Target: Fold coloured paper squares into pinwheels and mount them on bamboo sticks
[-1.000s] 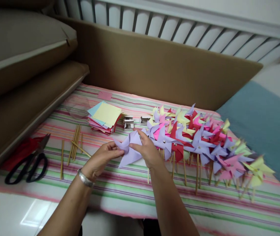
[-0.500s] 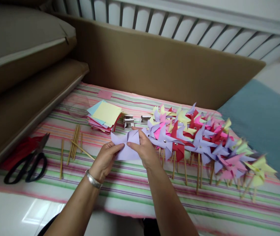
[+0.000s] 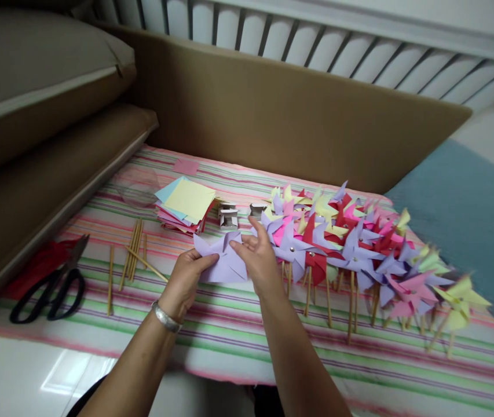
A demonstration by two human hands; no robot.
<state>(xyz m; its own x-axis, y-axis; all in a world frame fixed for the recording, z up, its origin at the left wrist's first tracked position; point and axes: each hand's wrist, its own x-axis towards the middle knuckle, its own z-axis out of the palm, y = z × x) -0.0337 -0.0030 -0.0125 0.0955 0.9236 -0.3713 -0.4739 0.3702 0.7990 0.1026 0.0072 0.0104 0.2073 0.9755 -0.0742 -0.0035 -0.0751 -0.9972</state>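
A light purple square of paper [image 3: 228,269] with cut slits is in front of me, its upper corners curled up. My left hand [image 3: 189,272] pinches its left side, thumb on top, a silver bangle on that wrist. On the other side, my right hand [image 3: 256,258] has its fingers apart, the index raised away from the sheet. Its thumb tip lies at the curled right corner; whether it presses there I cannot tell. Finished paper pinwheels [image 3: 355,249] on sticks, in purple, red, pink and yellow, lie in a crowd just right of my right hand.
A stack of coloured paper squares [image 3: 190,200] lies beyond my left hand, beside small open boxes [image 3: 229,216]. Wooden sticks [image 3: 131,249] and black-handled scissors [image 3: 51,289] are at left, on the striped cloth [image 3: 212,347]. A brown board [image 3: 273,110] stands behind.
My right hand's fingers have spread and lifted from the paper's right edge, the index now pointing up. The left hand keeps its pinch on the paper.
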